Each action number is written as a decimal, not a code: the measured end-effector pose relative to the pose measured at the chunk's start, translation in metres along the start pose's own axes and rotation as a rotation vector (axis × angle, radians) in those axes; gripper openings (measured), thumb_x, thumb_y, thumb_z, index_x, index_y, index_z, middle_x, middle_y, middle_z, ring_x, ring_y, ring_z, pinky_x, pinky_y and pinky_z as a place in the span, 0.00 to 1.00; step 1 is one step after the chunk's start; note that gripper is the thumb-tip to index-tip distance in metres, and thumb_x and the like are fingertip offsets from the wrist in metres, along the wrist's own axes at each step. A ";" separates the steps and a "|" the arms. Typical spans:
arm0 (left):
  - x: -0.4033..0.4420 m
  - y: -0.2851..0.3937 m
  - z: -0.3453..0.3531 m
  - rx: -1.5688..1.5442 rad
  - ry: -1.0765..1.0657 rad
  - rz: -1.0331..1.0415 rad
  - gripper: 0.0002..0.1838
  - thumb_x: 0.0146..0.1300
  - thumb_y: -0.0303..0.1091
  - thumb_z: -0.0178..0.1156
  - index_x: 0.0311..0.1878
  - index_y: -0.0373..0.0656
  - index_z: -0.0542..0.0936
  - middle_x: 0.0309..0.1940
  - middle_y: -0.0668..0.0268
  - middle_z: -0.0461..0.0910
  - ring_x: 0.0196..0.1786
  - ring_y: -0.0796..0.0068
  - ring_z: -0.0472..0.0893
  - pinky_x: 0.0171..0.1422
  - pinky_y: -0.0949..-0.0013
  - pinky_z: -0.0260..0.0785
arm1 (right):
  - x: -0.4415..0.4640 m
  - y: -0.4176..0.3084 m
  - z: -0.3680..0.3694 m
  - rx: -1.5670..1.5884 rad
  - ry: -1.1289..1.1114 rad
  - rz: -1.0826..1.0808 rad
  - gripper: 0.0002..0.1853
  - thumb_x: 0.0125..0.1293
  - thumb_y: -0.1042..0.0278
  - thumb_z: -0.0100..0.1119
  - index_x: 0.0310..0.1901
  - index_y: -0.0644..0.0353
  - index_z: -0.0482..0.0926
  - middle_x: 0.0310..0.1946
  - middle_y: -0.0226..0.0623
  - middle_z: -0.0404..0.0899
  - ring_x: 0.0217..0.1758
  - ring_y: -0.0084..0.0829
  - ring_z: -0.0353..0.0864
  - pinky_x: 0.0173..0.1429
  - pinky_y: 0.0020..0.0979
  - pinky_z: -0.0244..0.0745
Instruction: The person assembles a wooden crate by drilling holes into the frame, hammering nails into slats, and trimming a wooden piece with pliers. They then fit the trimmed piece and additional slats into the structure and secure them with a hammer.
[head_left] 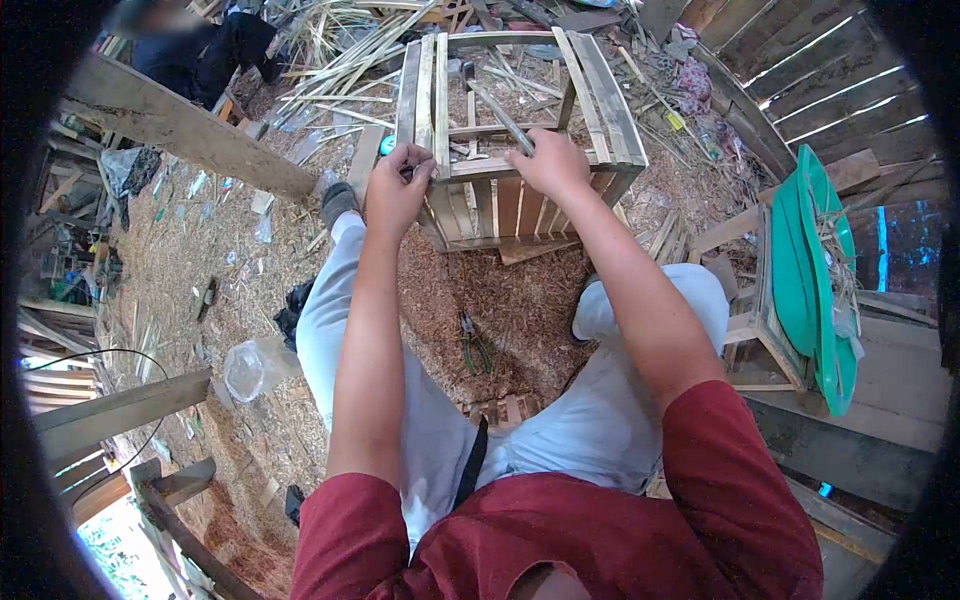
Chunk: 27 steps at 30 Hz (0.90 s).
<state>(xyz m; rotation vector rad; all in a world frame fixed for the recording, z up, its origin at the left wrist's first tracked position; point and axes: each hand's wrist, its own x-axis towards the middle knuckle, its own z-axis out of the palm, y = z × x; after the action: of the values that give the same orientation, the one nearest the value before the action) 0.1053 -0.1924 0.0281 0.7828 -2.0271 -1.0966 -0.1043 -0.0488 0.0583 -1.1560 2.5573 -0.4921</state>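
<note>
A slatted wooden crate stands in front of me between my feet. At its near left top corner my left hand has its fingers bent together in a pinch; anything between them is too small to make out. My right hand is wrapped round the handle of a hammer above the crate's near top edge. The hammer's head points away from me, over the crate's open frame, to the upper left. A turquoise round object lies just left of the crate's corner.
Pliers with green handles lie on the sawdust-covered floor between my legs. Thin wood strips are heaped beyond the crate. Green plastic basins stand at the right. A wooden beam crosses the upper left, near another person.
</note>
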 end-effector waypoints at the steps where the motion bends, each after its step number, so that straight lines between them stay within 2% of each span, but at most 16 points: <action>1: 0.000 0.001 -0.001 0.030 -0.008 -0.005 0.06 0.66 0.28 0.70 0.42 0.37 0.85 0.33 0.65 0.87 0.32 0.77 0.80 0.37 0.69 0.71 | 0.000 -0.001 -0.001 -0.001 -0.007 0.002 0.24 0.64 0.41 0.68 0.50 0.53 0.85 0.46 0.43 0.89 0.53 0.47 0.88 0.56 0.51 0.82; 6: -0.001 0.006 -0.002 0.108 -0.005 0.052 0.06 0.64 0.29 0.71 0.41 0.39 0.85 0.33 0.64 0.87 0.30 0.76 0.78 0.36 0.68 0.70 | -0.001 0.000 0.001 0.006 0.011 0.000 0.23 0.64 0.42 0.68 0.49 0.52 0.86 0.46 0.42 0.89 0.52 0.47 0.88 0.56 0.51 0.82; 9: -0.004 0.012 -0.007 0.222 -0.040 0.068 0.07 0.64 0.28 0.72 0.42 0.37 0.85 0.36 0.62 0.88 0.42 0.72 0.86 0.49 0.67 0.77 | 0.000 0.000 0.002 0.019 0.014 0.004 0.22 0.64 0.42 0.68 0.49 0.52 0.86 0.45 0.42 0.89 0.52 0.48 0.88 0.56 0.51 0.82; 12: -0.005 0.012 -0.007 0.175 -0.088 -0.063 0.07 0.62 0.27 0.72 0.40 0.37 0.85 0.37 0.63 0.88 0.41 0.71 0.86 0.51 0.66 0.76 | -0.001 -0.001 0.000 0.024 0.018 0.002 0.22 0.64 0.42 0.68 0.48 0.52 0.86 0.45 0.42 0.89 0.52 0.48 0.88 0.55 0.51 0.82; 15: -0.006 0.013 -0.007 0.135 -0.061 0.001 0.10 0.61 0.26 0.73 0.44 0.38 0.84 0.37 0.63 0.88 0.43 0.71 0.88 0.51 0.66 0.76 | -0.004 -0.003 -0.004 0.024 0.003 0.005 0.22 0.64 0.42 0.68 0.48 0.53 0.86 0.45 0.43 0.88 0.52 0.48 0.88 0.56 0.51 0.81; 18: -0.007 0.007 -0.001 0.062 0.022 0.052 0.17 0.60 0.30 0.75 0.50 0.43 0.82 0.32 0.66 0.89 0.25 0.75 0.78 0.32 0.68 0.68 | -0.004 -0.004 -0.003 0.027 0.005 0.005 0.22 0.64 0.42 0.68 0.46 0.54 0.86 0.45 0.44 0.88 0.52 0.49 0.87 0.56 0.51 0.81; 23: -0.007 0.002 -0.001 0.108 0.050 0.086 0.22 0.59 0.31 0.76 0.55 0.44 0.79 0.33 0.66 0.91 0.27 0.74 0.81 0.33 0.68 0.69 | -0.004 0.000 0.001 0.034 0.043 -0.025 0.23 0.65 0.42 0.67 0.45 0.56 0.84 0.45 0.45 0.88 0.52 0.50 0.87 0.56 0.52 0.80; 26: -0.008 -0.003 0.000 0.092 0.069 0.106 0.22 0.59 0.31 0.76 0.54 0.45 0.78 0.34 0.65 0.91 0.31 0.71 0.85 0.37 0.66 0.72 | -0.001 0.007 0.008 0.113 0.081 -0.042 0.23 0.67 0.43 0.67 0.45 0.57 0.85 0.41 0.48 0.88 0.49 0.54 0.87 0.54 0.53 0.79; 27: -0.007 -0.001 -0.001 0.088 0.079 0.116 0.22 0.59 0.31 0.76 0.54 0.45 0.78 0.34 0.64 0.91 0.33 0.70 0.87 0.39 0.65 0.73 | 0.000 0.009 0.010 0.128 0.112 -0.086 0.22 0.68 0.44 0.66 0.45 0.58 0.85 0.39 0.48 0.87 0.47 0.51 0.87 0.52 0.51 0.80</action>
<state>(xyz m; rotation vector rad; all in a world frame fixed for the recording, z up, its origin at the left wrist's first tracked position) 0.1105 -0.1877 0.0252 0.7314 -2.0379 -0.9030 -0.1064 -0.0447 0.0460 -1.2287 2.5331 -0.7499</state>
